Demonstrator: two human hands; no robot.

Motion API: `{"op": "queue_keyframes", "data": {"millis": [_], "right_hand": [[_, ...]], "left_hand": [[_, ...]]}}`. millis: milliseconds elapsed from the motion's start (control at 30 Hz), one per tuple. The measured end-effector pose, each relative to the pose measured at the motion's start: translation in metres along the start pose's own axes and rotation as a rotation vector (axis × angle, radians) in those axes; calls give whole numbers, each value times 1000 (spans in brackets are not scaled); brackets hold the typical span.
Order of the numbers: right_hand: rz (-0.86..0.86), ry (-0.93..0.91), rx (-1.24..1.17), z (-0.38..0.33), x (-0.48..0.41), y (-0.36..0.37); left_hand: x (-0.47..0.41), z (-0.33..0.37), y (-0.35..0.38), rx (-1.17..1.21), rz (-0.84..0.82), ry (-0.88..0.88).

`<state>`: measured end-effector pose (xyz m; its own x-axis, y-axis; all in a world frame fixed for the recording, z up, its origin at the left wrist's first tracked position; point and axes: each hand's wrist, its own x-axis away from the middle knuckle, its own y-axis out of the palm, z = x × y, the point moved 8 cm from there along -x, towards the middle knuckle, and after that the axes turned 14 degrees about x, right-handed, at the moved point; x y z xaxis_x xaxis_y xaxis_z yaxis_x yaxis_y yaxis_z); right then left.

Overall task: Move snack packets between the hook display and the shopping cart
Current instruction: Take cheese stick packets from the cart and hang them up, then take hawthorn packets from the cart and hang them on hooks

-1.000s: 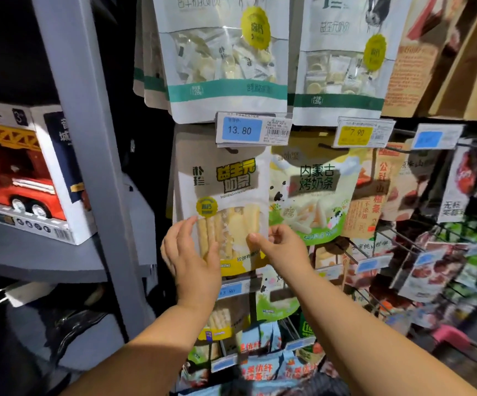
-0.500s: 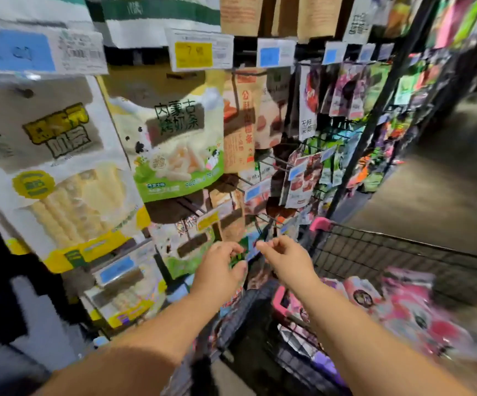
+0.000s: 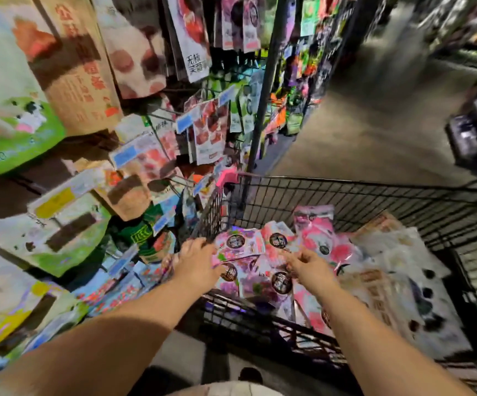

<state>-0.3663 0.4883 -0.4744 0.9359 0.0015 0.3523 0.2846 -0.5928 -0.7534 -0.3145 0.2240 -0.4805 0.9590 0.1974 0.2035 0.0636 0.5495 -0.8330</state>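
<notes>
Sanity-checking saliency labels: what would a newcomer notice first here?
The pile of pink snack packets in the black wire cart, centre right, grabs the eye first. The left hand and right hand reach over it. Hanging packets crowd the hook display at left.

One view only: head-worn wide-angle cam, facing fwd and steeply down over the near rim of the shopping cart [image 3: 346,184]. Hook display [image 3: 151,132] fills the left of frame, v. close to the lens; cart basket sits centre-right and the aisle floor [image 3: 374,124] runs off to upper right. Both forearms enter from the bottom edge, with left hand [image 3: 195,262] and right hand [image 3: 307,267] near mid-frame; edges bowed, heavy motion blur.
</notes>
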Motion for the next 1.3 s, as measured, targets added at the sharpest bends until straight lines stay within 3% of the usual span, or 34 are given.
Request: {"op": "queue_keyframes", "data": {"millis": [100,333,533,633,767,933,1067,1300], "right_hand": [[-53,51,18,28,-15,-13],[-109,113,214,92,-49,-30],[10,242,284,147,-55,-66],[68,227,431,164,-58,-80],[199,295,333,182,-52,-101],[286,447,413,212,-41,-128],[129,486,250,231,-34,-118],[-77,417,393,226,-30,-103]], "left_hand": [[-12,-3,20,-73,-69,-45],[-13,4,20,-223,-35,-116],[-18,-1,32,-330,-141,-211],[-18,0,33,-336,-133,-217],[-16,0,31,-321,-112,-218],[-13,1,31,-301,-77,-182],[-9,7,29,-324,-62,-172],[8,12,31,-265,-31,-192]]}}
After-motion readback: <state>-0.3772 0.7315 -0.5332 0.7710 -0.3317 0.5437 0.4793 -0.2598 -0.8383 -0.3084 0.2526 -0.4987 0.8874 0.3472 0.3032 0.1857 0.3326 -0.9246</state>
